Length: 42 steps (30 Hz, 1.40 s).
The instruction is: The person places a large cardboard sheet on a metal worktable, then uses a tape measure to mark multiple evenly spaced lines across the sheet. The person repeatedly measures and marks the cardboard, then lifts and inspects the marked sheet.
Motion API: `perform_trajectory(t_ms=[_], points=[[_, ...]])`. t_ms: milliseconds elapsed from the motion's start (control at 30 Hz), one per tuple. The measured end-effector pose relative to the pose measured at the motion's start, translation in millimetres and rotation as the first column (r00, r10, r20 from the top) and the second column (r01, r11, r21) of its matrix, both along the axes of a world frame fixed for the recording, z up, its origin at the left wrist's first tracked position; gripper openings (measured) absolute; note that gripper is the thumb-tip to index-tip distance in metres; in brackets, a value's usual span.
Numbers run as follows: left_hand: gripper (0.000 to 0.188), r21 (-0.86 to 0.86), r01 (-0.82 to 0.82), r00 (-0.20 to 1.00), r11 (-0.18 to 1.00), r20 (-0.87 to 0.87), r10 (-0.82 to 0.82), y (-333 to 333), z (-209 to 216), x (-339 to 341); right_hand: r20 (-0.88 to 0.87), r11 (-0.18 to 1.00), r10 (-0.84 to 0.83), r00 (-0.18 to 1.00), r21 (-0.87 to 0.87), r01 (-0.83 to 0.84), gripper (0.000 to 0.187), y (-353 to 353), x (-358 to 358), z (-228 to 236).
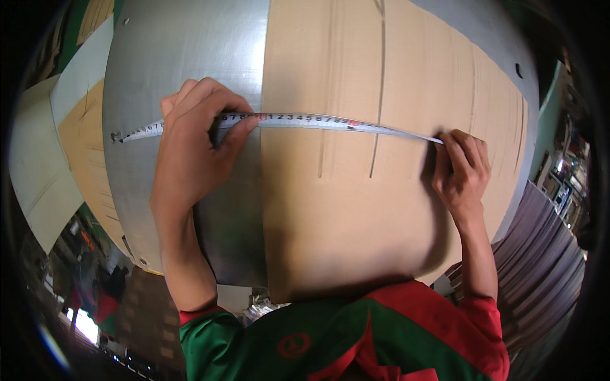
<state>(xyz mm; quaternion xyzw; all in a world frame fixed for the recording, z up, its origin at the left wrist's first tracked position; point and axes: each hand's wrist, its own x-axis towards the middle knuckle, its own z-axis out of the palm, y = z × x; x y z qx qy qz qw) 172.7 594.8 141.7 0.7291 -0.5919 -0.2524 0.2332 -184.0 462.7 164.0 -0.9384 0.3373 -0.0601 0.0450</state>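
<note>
A white tape measure blade (305, 120) with black and red markings stretches from left to right across a grey metal sheet (184, 44) and a tan cardboard sheet (318, 216). The blade's hooked end lies on the metal at the left. My left hand (197, 133) pinches the blade between thumb and forefinger, close to where the metal meets the cardboard. Over the cardboard's right part, my right hand (464, 165) is closed on the blade's other stretch. Any case of the tape is hidden.
Dark straight lines (382, 76) run along the cardboard. Past the left edge lie pale sheets (38, 159) and more cardboard (92, 140). A stack of grey corrugated sheets (540, 254) stands at the lower right, with clutter beyond it.
</note>
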Motion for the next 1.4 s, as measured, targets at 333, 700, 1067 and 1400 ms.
perform_trajectory(t_ms=[333, 700, 1067, 1400], points=[[0.04, -0.632, 0.106, 0.986, 0.768, -0.033, -0.163, 7, 70, -119, -0.058, 0.874, -0.182, 0.982, 0.448, 0.189, 0.015, -47, 3, -19], [0.064, -0.132, 0.386, 0.921, 0.913, 0.105, -0.375, 28, -13, -317, 0.525, 0.733, -0.646, 0.554, 0.63, 0.258, 0.013, -44, -126, 18], [0.043, -0.508, 0.529, 0.841, 0.68, 0.418, -0.343, 42, -2, -306, 0.072, 0.605, -0.767, 0.638, 0.414, 0.68, 0.018, -26, -366, 8], [0.047, -0.459, 0.653, 0.749, 0.603, 0.274, -0.603, 2, -22, -423, 0.015, 0.506, -0.853, 0.522, 0.27, 0.819, 0.032, -31, -377, -44]])
